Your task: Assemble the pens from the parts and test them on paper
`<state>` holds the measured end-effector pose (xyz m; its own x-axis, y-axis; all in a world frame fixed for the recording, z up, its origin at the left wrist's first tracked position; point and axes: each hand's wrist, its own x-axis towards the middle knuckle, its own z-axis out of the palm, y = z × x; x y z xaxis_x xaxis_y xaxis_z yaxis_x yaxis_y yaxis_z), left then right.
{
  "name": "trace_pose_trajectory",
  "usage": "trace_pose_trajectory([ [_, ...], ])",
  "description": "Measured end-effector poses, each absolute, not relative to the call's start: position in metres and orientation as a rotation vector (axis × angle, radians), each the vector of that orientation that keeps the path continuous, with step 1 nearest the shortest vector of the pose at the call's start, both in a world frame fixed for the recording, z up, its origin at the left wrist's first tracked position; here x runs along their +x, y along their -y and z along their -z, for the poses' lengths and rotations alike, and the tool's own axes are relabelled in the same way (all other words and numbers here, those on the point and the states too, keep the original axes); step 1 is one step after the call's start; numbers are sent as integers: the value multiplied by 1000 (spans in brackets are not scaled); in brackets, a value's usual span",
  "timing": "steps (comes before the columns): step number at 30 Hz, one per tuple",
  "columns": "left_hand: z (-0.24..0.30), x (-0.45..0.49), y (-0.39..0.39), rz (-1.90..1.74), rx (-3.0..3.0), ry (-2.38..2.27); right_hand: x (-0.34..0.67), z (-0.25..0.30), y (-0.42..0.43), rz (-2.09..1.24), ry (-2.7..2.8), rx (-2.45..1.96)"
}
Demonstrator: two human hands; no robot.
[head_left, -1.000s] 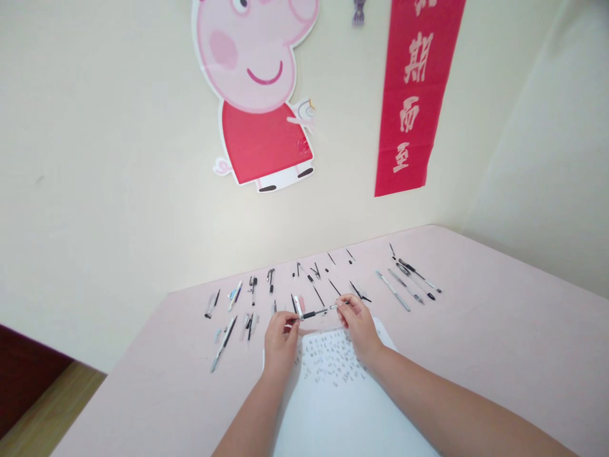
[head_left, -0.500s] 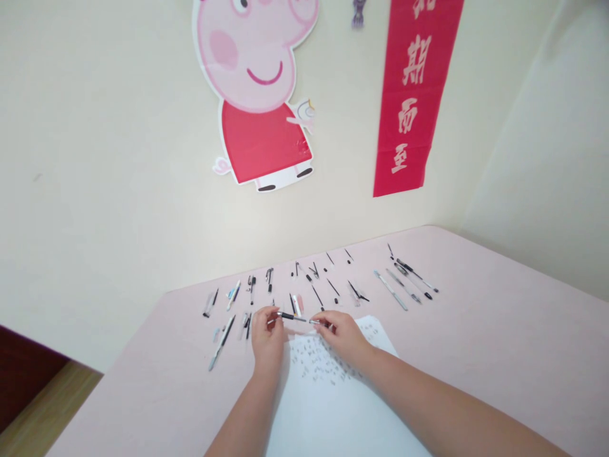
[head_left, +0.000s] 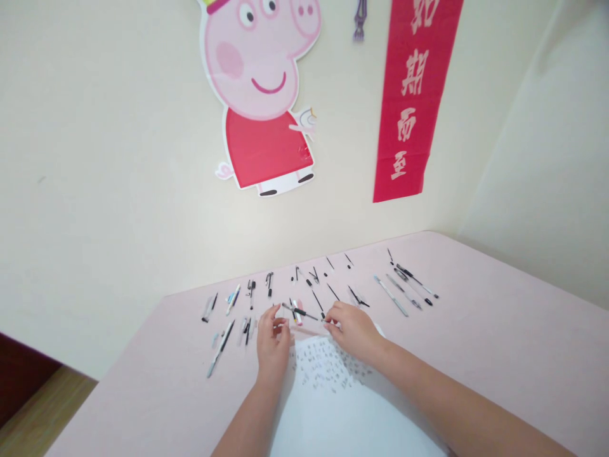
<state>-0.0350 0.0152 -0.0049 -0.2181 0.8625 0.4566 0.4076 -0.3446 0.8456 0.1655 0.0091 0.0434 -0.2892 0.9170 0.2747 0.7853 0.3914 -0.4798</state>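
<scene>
A slim black-and-clear pen (head_left: 302,312) is held above the table, its right end pinched between the thumb and fingers of my right hand (head_left: 354,329). From there it slants up to the left, toward my left hand (head_left: 275,343). The fingers of my left hand are loosely curled and apart, close to the pen's far end, with nothing visible between them. Beneath both hands lies a white sheet of paper (head_left: 328,412) with small handwritten marks near its top. Behind the pen, a pink-and-white piece (head_left: 298,315) lies on the table, partly covered by it.
Several pens, refills and caps lie in rows across the pink table (head_left: 162,355). At right are a pale blue pen (head_left: 391,296) and black pens (head_left: 417,282); at left is a white-and-black pen (head_left: 221,348). A wall with a pig cutout (head_left: 266,146) rises behind.
The pen has left my left fingers and tilted, its left end now higher. My right hand has shifted slightly right with it. The camera view has tipped up a little.
</scene>
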Motion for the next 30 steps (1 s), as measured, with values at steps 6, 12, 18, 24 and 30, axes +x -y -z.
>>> trace_pose_trajectory([
  [6, 1, -28, -9, -1367, 1857, -1470, 217, -33, -53, -345, 1973, -1623],
  [12, 0, -19, -1, -973, 2077, -1335, 272, -22, -96, -243, 1793, -1947],
  [18, 0, -19, -2, -793, 2106, -1350, 296, -28, -132, -154, 1745, -2195],
  [24, -4, -19, -3, -734, 2109, -1360, 297, -19, -160, -150, 1729, -2335],
  [30, -4, -18, -3, -735, 2078, -1369, 291, -14, -173, -152, 1734, -2374],
])
